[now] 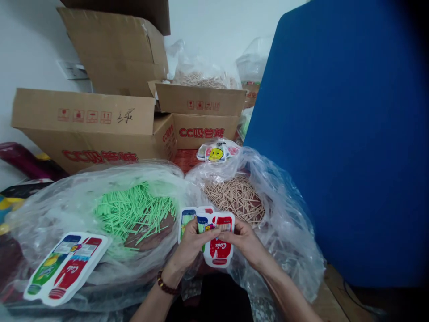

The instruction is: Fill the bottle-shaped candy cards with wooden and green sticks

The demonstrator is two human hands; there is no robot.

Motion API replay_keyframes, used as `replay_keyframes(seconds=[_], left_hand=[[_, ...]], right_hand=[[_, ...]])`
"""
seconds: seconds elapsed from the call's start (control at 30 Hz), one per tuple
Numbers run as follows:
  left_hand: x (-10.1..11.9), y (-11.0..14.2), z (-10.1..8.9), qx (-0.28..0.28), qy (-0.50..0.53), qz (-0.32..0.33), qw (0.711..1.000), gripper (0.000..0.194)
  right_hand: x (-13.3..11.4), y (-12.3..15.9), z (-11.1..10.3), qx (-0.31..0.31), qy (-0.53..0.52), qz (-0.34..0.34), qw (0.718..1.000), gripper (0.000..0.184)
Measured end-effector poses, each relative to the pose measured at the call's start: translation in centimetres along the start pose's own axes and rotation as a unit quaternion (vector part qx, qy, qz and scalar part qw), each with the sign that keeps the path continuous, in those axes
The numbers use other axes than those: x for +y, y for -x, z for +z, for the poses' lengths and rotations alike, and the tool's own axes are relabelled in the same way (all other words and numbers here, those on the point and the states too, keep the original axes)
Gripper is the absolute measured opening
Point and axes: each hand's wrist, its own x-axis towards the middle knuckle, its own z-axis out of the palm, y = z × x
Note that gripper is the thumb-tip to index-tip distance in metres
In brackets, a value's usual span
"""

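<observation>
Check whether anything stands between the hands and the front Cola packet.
Nothing visible does: the left hand and right hand hold the front Cola packet directly, one at each side. A second packet shows partly behind it, toward the left.

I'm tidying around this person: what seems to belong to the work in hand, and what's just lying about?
Likely in use:
- Cola-print packets in left hand and right hand
- similar packet, lower left
- green sticks
- tan sticks

Probably just lying about:
- blue panel
- purple object, far left
</observation>
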Motion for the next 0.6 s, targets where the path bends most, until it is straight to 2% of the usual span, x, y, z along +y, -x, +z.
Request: replay_keyframes(seconds=[0.17, 0.43, 0.6], left_hand=[[-0.13, 0.12, -0.34, 0.015, 0.005, 0.007, 1.000, 0.034], [-0.05, -0.14, -0.14, 0.044, 0.008, 0.029, 0.999, 0.028], [0.23, 0.25, -0.13, 0.043, -0.004, 0.007, 0.999, 0.034]], right_hand=[[0.07, -0.25, 0.14, 0.045, -0.016, -0.003, 0.999, 0.028], [0.32, -0.35, -0.06, 0.016, -0.014, -0.002, 1.000, 0.034], [0.56, -0.04, 0.21, 0.007, 0.014, -0.011, 1.000, 0.031]])
